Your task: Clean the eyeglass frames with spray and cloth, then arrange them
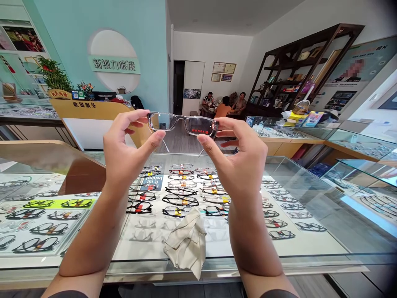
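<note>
A pair of eyeglasses (182, 119) with a clear frame is held up level above the glass counter. One lens carries red lettering that reads reversed. My left hand (127, 145) pinches the left end of the frame between thumb and fingers. At the opposite end, my right hand (240, 151) grips the frame in the same way. The temple arms hang partly visible below the lenses. A crumpled cream cleaning cloth (187, 244) lies on the counter's glass top, between my forearms and near the front edge.
Under the glass, rows of eyeglasses (180, 200) fill the display counter (328, 252). A curved wooden-edged mirror or panel (34, 159) stands at left. Beyond are a cashier desk (93, 128), a slanted-looking shelf (291, 62), more glass cases (362, 142) and several people seated at the back.
</note>
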A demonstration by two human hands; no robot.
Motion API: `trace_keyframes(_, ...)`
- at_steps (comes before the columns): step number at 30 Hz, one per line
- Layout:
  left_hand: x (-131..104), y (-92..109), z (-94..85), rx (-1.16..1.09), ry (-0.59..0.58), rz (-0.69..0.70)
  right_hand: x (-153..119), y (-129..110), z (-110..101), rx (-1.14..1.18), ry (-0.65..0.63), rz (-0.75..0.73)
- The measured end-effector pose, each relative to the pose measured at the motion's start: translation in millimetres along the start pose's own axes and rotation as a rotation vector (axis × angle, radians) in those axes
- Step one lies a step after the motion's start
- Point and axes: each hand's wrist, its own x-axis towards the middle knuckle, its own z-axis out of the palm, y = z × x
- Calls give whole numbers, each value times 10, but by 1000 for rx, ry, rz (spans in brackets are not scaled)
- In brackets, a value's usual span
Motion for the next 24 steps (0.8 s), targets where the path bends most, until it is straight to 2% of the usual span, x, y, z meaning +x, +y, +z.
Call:
trace_keyframes(6, 7, -85, -11, 13, -2, 64, -6, 20, 25, -25, -4, -39)
trace_keyframes(11, -24, -40, 79, 44, 176, 142, 41, 154, 59, 27, -40, -122)
trace_keyframes(15, -37, -60, 151, 82, 255, 186, 57, 276, 166, 20, 25, -251)
trace_keyframes(20, -54, -212, 242, 55, 218, 116, 38, 318, 269, -60, 67, -341)
trace_keyframes(24, -82, -313, 299, 1, 165, 62, 28, 311, 286, -105, 82, -353)
